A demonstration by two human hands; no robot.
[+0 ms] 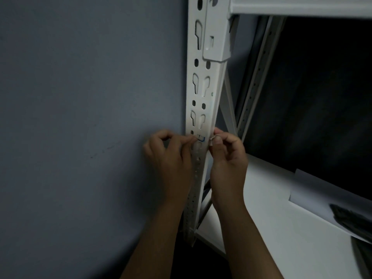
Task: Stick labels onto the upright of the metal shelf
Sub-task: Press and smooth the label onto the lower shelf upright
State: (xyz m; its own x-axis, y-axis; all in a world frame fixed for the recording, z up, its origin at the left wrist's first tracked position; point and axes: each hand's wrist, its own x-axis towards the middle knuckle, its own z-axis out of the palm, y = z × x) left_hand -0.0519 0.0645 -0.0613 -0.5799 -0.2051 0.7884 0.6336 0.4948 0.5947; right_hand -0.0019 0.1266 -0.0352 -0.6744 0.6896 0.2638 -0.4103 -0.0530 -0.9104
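Observation:
The white metal upright (203,91) with keyhole slots runs down the middle of the head view. A small white label with a blue edge (201,138) lies across its face at hand height. My left hand (171,158) sits to the left of the upright, its thumb and forefinger pinching the label's left end. My right hand (227,156) is on the right side, its fingertips pinching a small pale piece at the label's right end by the upright's edge. Both hands' other fingers are curled.
A grey-blue wall (90,117) fills the left. A white shelf board (271,218) lies at lower right, with a sheet of paper (314,190) and a dark object (354,220) on it. A white beam (302,7) crosses the top right.

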